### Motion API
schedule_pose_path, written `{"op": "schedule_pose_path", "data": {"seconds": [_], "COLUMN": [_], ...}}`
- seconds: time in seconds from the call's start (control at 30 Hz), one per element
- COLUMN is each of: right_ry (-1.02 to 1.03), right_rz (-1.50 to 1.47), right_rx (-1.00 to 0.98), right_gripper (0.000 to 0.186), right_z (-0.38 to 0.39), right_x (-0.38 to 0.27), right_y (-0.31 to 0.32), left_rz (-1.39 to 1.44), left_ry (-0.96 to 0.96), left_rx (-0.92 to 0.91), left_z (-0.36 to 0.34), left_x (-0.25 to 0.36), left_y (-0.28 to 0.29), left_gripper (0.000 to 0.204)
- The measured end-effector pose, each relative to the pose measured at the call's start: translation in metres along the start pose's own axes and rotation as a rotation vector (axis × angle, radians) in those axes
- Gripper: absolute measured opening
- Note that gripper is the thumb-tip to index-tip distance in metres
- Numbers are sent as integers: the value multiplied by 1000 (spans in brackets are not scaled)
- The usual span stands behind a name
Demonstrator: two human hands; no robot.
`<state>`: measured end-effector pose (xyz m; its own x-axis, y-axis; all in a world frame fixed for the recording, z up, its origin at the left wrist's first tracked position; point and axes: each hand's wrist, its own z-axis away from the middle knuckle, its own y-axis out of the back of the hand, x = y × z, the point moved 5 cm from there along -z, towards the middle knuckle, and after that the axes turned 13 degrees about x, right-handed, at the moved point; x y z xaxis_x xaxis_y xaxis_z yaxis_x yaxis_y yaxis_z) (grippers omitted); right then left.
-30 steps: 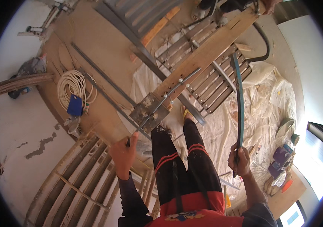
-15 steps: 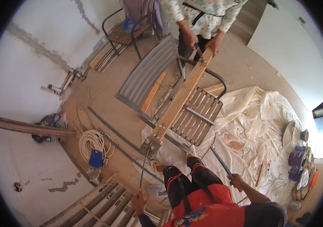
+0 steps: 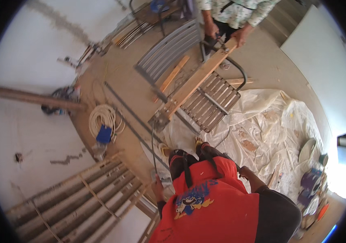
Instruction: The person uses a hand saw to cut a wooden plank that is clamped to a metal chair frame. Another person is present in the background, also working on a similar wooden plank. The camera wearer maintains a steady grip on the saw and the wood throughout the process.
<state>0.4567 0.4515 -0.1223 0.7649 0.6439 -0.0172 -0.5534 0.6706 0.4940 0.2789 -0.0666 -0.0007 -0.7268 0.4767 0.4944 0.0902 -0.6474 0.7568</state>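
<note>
My left hand (image 3: 157,185) grips the lower end of a thin metal rod (image 3: 153,148), which runs up to a dark metal plate (image 3: 158,121) at the near end of a wooden plank (image 3: 201,77). My right hand (image 3: 246,173) is closed on a dark bar (image 3: 236,164), partly hidden beside my body. The plank lies across metal chair frames, over a slatted seat (image 3: 209,105). At its far end a co-worker's two hands (image 3: 242,36) are on the wood, one by a small metal tool (image 3: 224,48).
A coiled white cable (image 3: 101,120), long bars (image 3: 126,125) and a wooden offcut (image 3: 173,77) lie on the floor. Crumpled plastic sheeting (image 3: 270,137) covers the right side, with pots and containers (image 3: 310,182) beyond. A slatted frame (image 3: 79,202) stands lower left, near the wall.
My view has tilted to take in the co-worker and chairs. My right hand's bar has swung down from upright to beside my body, mostly out of sight. Both hands still grip.
</note>
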Motion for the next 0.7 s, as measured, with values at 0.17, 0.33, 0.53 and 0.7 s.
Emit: {"op": "schedule_pose_path", "data": {"seconds": [0.17,0.33,0.53,0.7], "right_ry": [122,8,22,66], "right_rz": [-258,-279,-340,-268], "right_rx": [-19,-4,14,-19], "right_gripper": [27,28,32,29], "right_z": [-14,-17,-25,-33], "right_x": [-12,-36,-58,-56], "right_y": [27,60,76,66], "left_rz": [83,128,56,12], "left_ry": [-109,-119,-95,-143], "left_rx": [70,125,105,126], "left_z": [7,21,23,18], "left_x": [15,41,52,53], "left_y": [15,26,23,20], "left_gripper": [69,67,65,61]}}
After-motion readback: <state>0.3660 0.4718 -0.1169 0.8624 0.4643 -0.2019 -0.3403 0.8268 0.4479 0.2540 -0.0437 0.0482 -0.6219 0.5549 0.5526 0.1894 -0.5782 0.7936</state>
